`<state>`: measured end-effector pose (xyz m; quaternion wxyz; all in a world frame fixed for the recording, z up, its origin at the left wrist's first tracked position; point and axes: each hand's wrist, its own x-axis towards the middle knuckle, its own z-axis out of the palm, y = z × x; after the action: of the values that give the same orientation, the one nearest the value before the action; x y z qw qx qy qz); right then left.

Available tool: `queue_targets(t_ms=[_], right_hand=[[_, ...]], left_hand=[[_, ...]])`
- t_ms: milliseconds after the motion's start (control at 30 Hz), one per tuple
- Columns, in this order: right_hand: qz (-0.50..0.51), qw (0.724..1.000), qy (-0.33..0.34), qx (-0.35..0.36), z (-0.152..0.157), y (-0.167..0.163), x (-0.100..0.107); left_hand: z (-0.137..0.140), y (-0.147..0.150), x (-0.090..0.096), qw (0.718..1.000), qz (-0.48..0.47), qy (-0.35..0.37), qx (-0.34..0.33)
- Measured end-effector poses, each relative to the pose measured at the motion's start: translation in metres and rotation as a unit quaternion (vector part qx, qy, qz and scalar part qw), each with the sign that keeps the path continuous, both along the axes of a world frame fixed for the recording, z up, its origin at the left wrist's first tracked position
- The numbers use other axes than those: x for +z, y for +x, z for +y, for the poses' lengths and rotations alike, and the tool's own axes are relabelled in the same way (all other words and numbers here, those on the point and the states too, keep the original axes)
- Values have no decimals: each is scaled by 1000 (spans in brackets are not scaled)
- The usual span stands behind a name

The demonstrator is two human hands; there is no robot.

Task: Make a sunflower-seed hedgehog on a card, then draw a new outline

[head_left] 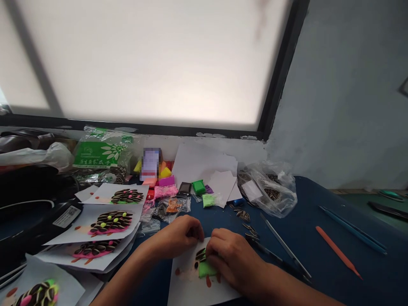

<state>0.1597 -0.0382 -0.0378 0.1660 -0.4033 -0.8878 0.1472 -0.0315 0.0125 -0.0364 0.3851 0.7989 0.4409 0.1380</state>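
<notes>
A white paper sheet (186,293) lies on the dark blue table in front of me, carrying a flattened patch of bright green clay (207,270). A few striped sunflower seeds (200,255) sit on the clay's upper left, with a small black dot and reddish-brown shapes around it. My right hand (234,257) is over the clay's right side, fingers closed and bent down; what they hold is hidden. By the sheet's top edge, my left hand (186,231) has its fingers curled in, and I cannot make out anything inside them.
Finished seed pictures (110,223) overlap on the left. Behind are clay packets (165,191), a green seed bag (102,155) and a clear bag of seeds (270,189). Loose seeds (242,215), a pen (285,246), an orange tool (338,250) and blue tweezers (353,229) lie rightward.
</notes>
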Motion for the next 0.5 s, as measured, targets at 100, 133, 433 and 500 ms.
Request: queue_targets(t_ms=[100,133,433,500], right_hand=[[16,1000,1,3,-1,0,0],[22,1000,4,4,-1,0,-1],[19,999,27,16,0,1,-5],[11,1000,25,15,-1,1,-5]], left_hand=[[-1,0,-1,1000,3,5,2],[-1,0,-1,1000,3,4,2],[0,-1,1,1000,13,7,-3],[-1,-3,7,1000,28,-7,-12]])
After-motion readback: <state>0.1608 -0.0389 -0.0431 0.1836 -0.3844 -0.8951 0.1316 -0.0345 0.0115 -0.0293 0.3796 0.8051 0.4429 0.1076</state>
